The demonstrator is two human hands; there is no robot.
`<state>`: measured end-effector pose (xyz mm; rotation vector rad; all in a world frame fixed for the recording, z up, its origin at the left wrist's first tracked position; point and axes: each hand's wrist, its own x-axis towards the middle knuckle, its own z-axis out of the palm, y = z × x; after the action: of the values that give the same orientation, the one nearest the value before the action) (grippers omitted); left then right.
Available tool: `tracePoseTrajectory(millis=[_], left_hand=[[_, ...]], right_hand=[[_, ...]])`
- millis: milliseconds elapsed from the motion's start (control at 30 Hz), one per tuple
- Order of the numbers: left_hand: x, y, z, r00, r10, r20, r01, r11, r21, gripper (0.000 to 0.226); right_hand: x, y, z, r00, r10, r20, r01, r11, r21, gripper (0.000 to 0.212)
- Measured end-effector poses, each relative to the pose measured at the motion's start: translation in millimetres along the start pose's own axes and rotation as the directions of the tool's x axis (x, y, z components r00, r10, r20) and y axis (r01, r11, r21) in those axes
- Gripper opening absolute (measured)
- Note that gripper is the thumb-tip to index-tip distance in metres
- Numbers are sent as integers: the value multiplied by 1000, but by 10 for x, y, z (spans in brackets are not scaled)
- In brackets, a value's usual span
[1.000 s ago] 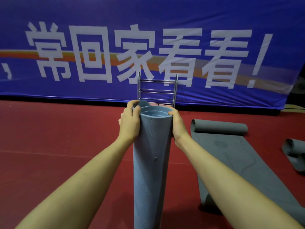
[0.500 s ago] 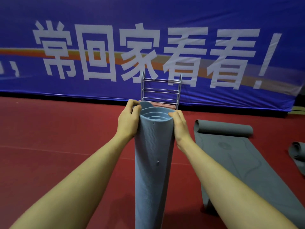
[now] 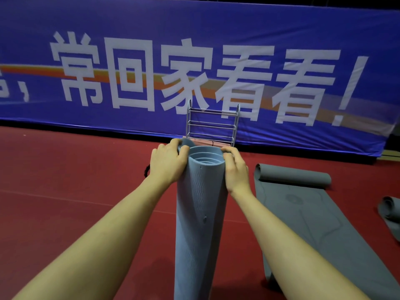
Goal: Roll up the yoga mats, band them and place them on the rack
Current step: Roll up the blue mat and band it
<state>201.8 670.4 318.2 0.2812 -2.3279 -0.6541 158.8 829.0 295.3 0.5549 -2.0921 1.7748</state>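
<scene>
While the blue mat (image 3: 200,204) stands on end in front of the person, both hands are clamped on its top rim: the left hand (image 3: 167,164) curls round the near-left edge with its fingers hooked over the outer flap, and the right hand (image 3: 234,167) grips the right side, thumb on the lip. Compare it with a second ago and very little has shifted! The roll stays upright, the grip stays the same, and only the view has crept a touch closer to the rack (image 3: 213,124), which now shows a pinkish roll (image 3: 207,142) lying on its lowest rail behind the blue mat's top. Down the open end you can see the coils, loose and stepped rather than tight, so my read is that the hands are squaring and tightening the roll, not carrying it off yet. No band shows on the blue mat; a dark loop (image 3: 147,169) peeks out beside the left wrist, though whether it is a strap I cannot tell. Off to the right the grey mat (image 3: 307,213) lies half unrolled on the red floor (image 3: 65,180), another grey roll (image 3: 390,211) at the edge. Plenty left: banding, racking, two more mats.
</scene>
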Motion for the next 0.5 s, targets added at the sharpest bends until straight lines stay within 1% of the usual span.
tracePoseTrajectory(millis=[133,233,300,333,400,500], left_hand=[[-46,-17,15,998,-43,42,50,982,-184,61],[-81,43,39,991,-97,93,121,946,-300,60],[-147,134,55,991,-115,69,133,907,-400,56],[-174,183,56,991,-124,43,130,888,-441,55],[-186,248,57,990,-140,6,125,864,-487,53],[-114,314,74,990,-140,-28,107,858,-502,53]], right_hand=[[33,-14,-41,988,109,106,-127,976,178,42],[5,-46,-18,971,164,176,-209,938,277,40],[-19,-98,45,969,207,137,-245,886,393,39],[-17,-122,63,972,213,102,-237,873,427,37],[3,-155,64,978,205,48,-205,875,439,31],[100,-157,-3,986,166,26,-160,887,434,20]])
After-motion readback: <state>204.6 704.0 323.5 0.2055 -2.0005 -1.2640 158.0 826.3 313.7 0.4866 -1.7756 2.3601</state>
